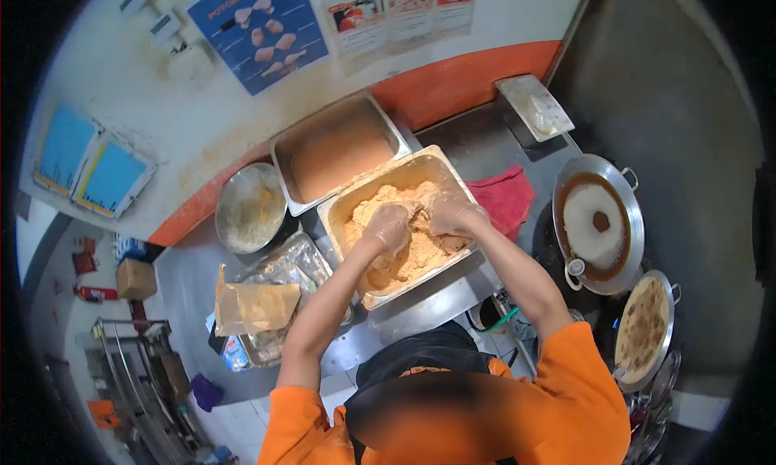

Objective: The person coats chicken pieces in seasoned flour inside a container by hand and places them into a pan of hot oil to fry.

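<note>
A deep metal pan (338, 237) of crumbly orange-tan breading flour (416, 259) sits in front of me. Both my hands are down in it, in what look like clear plastic gloves coated with flour. My left hand (390, 226) is in the middle of the pan, its fingers pointing down into the flour. Close beside it, my right hand (453, 216) reaches in near the right wall. Flour hides the fingertips of both, so I cannot see whether they grip anything. Behind stands a second metal pan (396, 137) with reddish-brown liquid.
On the left are a round metal bowl (229, 214) and a plastic-covered tray (303, 259) under brown paper (257, 307). A red cloth (505, 198) lies right of the flour pan. Farther right, a wok of foaming oil (598, 214) and another frying pan (647, 327) stand near my right arm.
</note>
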The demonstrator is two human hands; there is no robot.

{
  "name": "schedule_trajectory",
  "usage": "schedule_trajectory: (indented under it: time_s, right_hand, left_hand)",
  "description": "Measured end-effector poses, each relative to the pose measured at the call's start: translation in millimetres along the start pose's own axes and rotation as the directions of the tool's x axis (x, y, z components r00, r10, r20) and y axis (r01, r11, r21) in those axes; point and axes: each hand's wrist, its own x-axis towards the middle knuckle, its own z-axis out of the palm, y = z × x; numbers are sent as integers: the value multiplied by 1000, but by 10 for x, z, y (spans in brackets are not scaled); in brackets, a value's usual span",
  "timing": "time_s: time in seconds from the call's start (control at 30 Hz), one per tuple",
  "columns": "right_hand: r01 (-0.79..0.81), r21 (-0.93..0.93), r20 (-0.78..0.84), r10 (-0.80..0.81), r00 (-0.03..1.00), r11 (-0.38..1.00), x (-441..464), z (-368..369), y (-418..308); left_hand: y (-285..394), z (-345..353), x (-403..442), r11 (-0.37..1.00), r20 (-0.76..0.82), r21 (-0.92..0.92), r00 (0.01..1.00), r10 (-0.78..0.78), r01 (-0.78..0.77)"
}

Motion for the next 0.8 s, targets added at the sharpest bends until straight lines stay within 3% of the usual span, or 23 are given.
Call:
schedule_trajectory:
  time_s: [0.07, 0.1, 0.17, 0.2, 0.23, 0.33, 0.37, 0.47, 0.5, 0.6, 0.63, 0.7, 0.73, 0.77, 0.8]
  right_hand:
    - [6, 137, 38, -11, 999, 991, 39, 164, -3]
    - [54, 186, -155, -25, 988, 981, -54, 133, -25]
    - [176, 266, -493, -23, 870, 948, -326, 169, -201]
    - [147, 261, -460, -10, 888, 954, -226, 246, -155]
    - [118, 254, -419, -1, 908, 960, -55, 358, -72]
    - [97, 243, -407, 10, 914, 965, -116, 352, -139]
    - [111, 264, -426, 13, 905, 958, 12, 461, -48]
    - [141, 304, -495, 30, 868, 942, -260, 227, -196]
    - [146, 317, -520, 43, 853, 937, -387, 120, -302]
    - [-54, 183, -286, 106, 953, 982, -357, 203, -370]
    - [-27, 93, -294, 53, 954, 995, -47, 477, -172]
    - [-48, 180, -528, 138, 838, 982, -116, 543, -246]
    - [-94, 218, -409, 178, 895, 971, -872, -118, -704]
    - [69, 269, -494, 76, 866, 961, -635, 23, -490]
    - [123, 328, -538, 79, 839, 937, -701, -7, -488]
  left_hand:
    - [-60, 67, -177, 960, -284, -148, 940, 189, -237]
    - [30, -36, -312, 961, -363, -225, 929, 67, -157]
    - [-261, -103, -586, 985, -145, -154, 984, -99, 77]
    - [-360, -129, -666, 978, -48, -98, 981, -190, 184]
    - [-240, -204, -772, 986, -183, -161, 983, 25, -55]
    - [-71, -73, -910, 900, 110, 426, 993, 48, -91]
    - [-123, 97, -965, 885, -15, 430, 979, 203, -177]
    - [-244, 246, -961, 918, -7, 393, 999, 50, -44]
    - [-256, 195, -965, 916, 34, 394, 997, 71, -79]
    - [-375, 46, -1011, 927, 128, 348, 987, 100, -139]
    - [-430, 107, -1013, 944, 133, 302, 987, 95, -132]
    - [-369, 139, -977, 944, 135, 266, 978, 162, -193]
    - [-346, 123, -1011, 929, 137, 278, 967, 214, -245]
    - [-420, 139, -1014, 930, 105, 199, 950, 293, -309]
    - [-523, 113, -997, 925, 68, 123, 933, 355, -361]
